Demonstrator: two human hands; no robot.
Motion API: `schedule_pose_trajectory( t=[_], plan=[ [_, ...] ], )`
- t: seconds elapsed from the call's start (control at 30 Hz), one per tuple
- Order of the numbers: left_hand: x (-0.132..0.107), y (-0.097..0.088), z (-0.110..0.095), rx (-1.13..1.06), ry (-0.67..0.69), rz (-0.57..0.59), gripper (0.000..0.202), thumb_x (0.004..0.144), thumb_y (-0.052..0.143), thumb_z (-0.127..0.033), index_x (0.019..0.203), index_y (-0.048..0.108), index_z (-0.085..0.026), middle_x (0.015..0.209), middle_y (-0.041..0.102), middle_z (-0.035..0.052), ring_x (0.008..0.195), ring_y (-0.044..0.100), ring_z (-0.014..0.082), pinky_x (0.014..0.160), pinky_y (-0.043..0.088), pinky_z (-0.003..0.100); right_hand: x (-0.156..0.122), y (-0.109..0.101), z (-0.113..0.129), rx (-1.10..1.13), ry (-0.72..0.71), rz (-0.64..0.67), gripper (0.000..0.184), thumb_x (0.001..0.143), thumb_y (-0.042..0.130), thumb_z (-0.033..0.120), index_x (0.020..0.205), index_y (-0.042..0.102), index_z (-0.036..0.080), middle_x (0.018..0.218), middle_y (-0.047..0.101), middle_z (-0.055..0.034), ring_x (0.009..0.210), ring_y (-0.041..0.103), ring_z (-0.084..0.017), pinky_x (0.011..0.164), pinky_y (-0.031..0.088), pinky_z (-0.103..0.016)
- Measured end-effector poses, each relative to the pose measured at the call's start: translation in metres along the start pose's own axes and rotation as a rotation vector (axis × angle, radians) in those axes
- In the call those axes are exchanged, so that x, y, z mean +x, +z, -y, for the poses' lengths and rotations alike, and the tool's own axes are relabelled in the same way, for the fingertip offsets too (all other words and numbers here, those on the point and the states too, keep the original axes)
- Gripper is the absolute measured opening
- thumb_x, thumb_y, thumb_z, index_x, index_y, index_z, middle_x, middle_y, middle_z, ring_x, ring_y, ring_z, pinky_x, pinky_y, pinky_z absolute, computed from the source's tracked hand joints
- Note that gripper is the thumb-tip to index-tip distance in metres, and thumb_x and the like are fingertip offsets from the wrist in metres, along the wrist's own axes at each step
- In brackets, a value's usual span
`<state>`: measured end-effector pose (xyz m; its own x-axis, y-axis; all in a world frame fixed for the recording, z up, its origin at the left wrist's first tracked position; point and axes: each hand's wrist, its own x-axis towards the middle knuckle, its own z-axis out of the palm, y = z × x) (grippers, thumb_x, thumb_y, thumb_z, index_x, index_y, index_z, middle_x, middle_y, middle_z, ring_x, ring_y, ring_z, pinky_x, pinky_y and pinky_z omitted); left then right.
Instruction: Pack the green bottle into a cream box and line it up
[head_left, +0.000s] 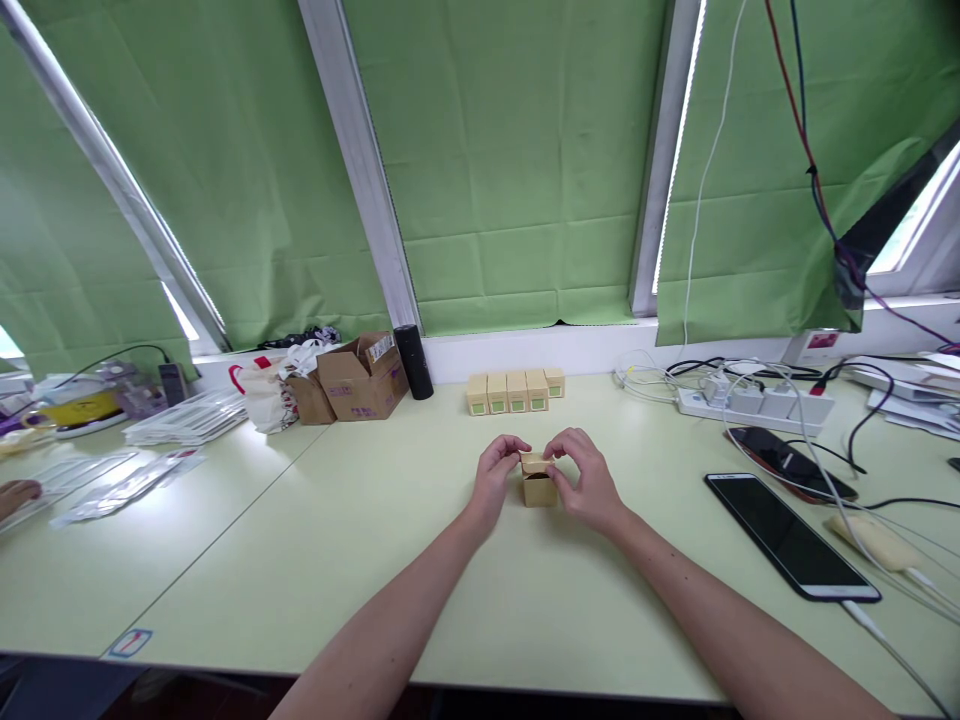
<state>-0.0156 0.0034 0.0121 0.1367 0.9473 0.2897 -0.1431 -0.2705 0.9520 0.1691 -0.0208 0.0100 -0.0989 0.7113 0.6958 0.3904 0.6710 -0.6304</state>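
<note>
Both bare forearms reach forward and converge at the centre. The left hand [496, 478] and right hand [586, 482] face each other, fingers curled inward, fingertips nearly meeting in a pinching grip.

Table: pale green desk [315, 560] below green blinds [517, 160].
Back edge: row of small tan boxes [515, 391], all closed.
Left: open cardboard carton [363, 377], black cylinder [414, 362] beside it, white bag [264, 392], clear packets [127, 487].
Right: black phone [791, 535] lying flat, white power strip [754, 402] with tangled cables.
Far left edge: another person's fingertips [16, 495].
</note>
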Motion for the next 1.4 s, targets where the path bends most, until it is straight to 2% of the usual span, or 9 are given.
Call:
schedule_pose_trajectory(
  t=[0.17, 0.3, 0.6, 1.17, 1.4],
  plan=[
    [-0.0025, 0.0009, -0.0033, 0.037, 0.019, 0.029, 0.022, 0.087, 0.069, -0.039, 0.095, 0.069, -0.019, 0.101, 0.067, 0.0067, 0.099, 0.06, 0.0228, 0.092, 0.046, 0.034, -0.0029, 0.0025, -0.0047, -0.086, -0.123, 0.019, 0.015, 0.087, 0.06, 0.013, 0.093, 0.056, 0.026, 0.091, 0.06, -0.005, 0.091, 0.055, -0.025, 0.079, 0.047, -0.042],
    [-0.0036, 0.0011, -0.0046, 0.08, 0.034, 0.045, 0.024, 0.089, 0.069, -0.042, 0.098, 0.069, -0.02, 0.104, 0.067, 0.0074, 0.101, 0.06, 0.0231, 0.091, 0.045, 0.034, -0.0031, 0.0025, -0.0058, -0.106, -0.155, 0.023, 0.021, 0.083, 0.06, 0.008, 0.093, 0.054, 0.026, 0.091, 0.06, -0.0042, 0.09, 0.056, -0.024, 0.077, 0.047, -0.04],
    [-0.0021, -0.0017, 0.0023, 0.157, 0.06, 0.054, 0.022, 0.086, 0.069, -0.036, 0.101, 0.069, -0.02, 0.108, 0.069, 0.0078, 0.101, 0.059, 0.0228, 0.091, 0.045, 0.034, -0.0024, 0.0, -0.0032, -0.127, -0.191, 0.036, 0.023, 0.081, 0.059, 0.007, 0.093, 0.054, 0.025, 0.089, 0.061, -0.0036, 0.087, 0.056, -0.023, 0.074, 0.046, -0.037],
    [-0.0039, 0.0004, -0.0032, 0.22, 0.064, 0.042, 0.023, 0.078, 0.065, -0.026, 0.1, 0.069, -0.021, 0.106, 0.069, 0.0068, 0.102, 0.059, 0.0233, 0.095, 0.043, 0.038, -0.0024, 0.0001, -0.0041, -0.167, -0.257, 0.048, 0.019, 0.081, 0.059, 0.009, 0.091, 0.054, 0.024, 0.085, 0.06, -0.0028, 0.082, 0.054, -0.021, 0.071, 0.041, -0.036],
    [-0.0046, 0.0002, -0.0022, 0.234, 0.066, 0.052, 0.024, 0.077, 0.064, -0.026, 0.1, 0.068, -0.021, 0.107, 0.068, 0.007, 0.104, 0.058, 0.0237, 0.097, 0.042, 0.039, -0.0023, -0.0001, -0.0039, -0.143, -0.247, 0.05, 0.018, 0.079, 0.058, 0.009, 0.085, 0.051, 0.025, 0.08, 0.058, -0.0021, 0.077, 0.051, -0.021, 0.069, 0.038, -0.036]
  ],
)
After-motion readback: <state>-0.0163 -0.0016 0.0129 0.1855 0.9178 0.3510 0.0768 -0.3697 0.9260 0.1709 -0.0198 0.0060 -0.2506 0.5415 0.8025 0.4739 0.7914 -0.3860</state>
